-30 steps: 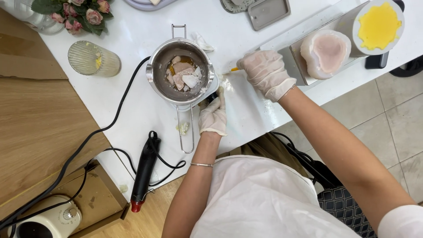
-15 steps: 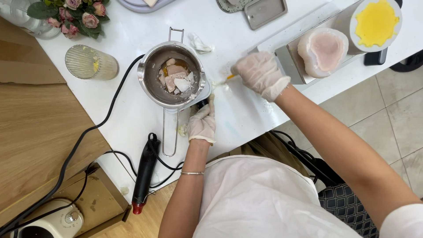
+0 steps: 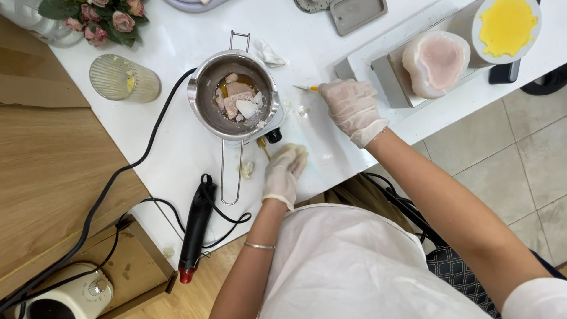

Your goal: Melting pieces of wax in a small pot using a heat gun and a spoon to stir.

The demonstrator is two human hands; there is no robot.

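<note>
A steel melting pot [image 3: 233, 94] with pink and white wax chunks stands on a small hot plate on the white table [image 3: 177, 147]. Its wire handle points toward me. My right hand [image 3: 352, 110], in a white glove, grips a small knife with an orange handle [image 3: 307, 88], blade pointing left at wax crumbs [image 3: 298, 109] beside the pot. My gloved left hand [image 3: 283, 173] is curled near the table's front edge, just below the hot plate's knob; a thin stick [image 3: 263, 148] shows by its fingers, and I cannot tell if it holds it.
A black heat gun [image 3: 195, 227] lies at the table's front left, its cord looping. A ribbed glass [image 3: 123, 78] and flowers [image 3: 97, 15] stand at the left. A pink wax block [image 3: 436, 61] and a yellow wax dish [image 3: 507, 28] sit on trays at the right.
My left hand has pulled back from the hot plate toward me and curled. My right hand shifted slightly back with the knife, leaving crumbs by the pot.
</note>
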